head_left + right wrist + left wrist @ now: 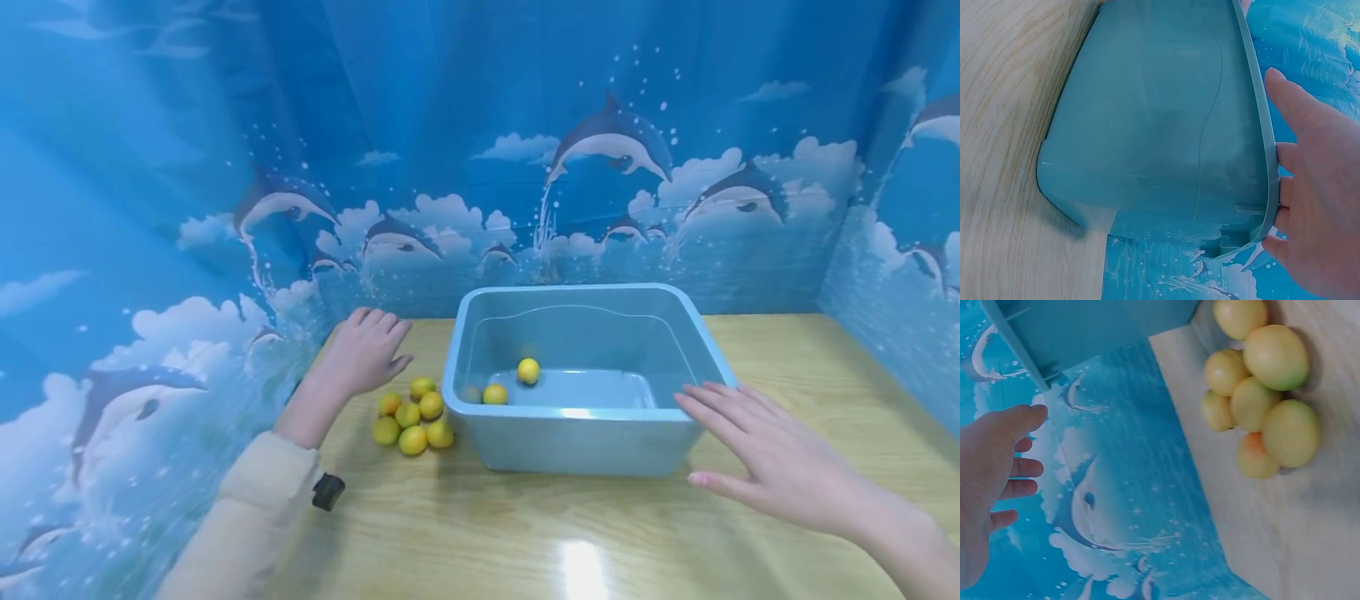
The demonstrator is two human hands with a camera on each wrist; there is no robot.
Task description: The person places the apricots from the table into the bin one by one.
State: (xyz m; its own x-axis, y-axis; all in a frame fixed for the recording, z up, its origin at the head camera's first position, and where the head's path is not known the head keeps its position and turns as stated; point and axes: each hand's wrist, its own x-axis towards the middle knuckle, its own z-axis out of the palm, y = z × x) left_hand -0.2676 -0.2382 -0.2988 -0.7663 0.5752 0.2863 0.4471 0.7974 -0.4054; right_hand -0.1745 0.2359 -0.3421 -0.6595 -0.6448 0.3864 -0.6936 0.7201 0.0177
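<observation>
A light blue plastic bin point(585, 442) stands on the table, and two small yellow fruits point(528, 371) lie inside it. To its left, several yellow-green citrus-like fruits point(412, 440) sit in a close cluster. My left hand point(367, 348) hovers behind the cluster, palm down with fingers loosely extended, holding nothing. In the left wrist view, that hand point(988, 481) is apart from the fruits point(1275, 357). My right hand point(765, 458) has its fingers stretched out at the bin's front right corner. The right wrist view shows its fingertips point(1285, 156) right at the rim point(1263, 119).
A blue curtain point(450, 125) printed with dolphins and clouds hangs behind and on both sides. The pale wood table point(450, 533) runs in front of the bin and out to its right. A black device point(327, 492) is strapped at my left wrist.
</observation>
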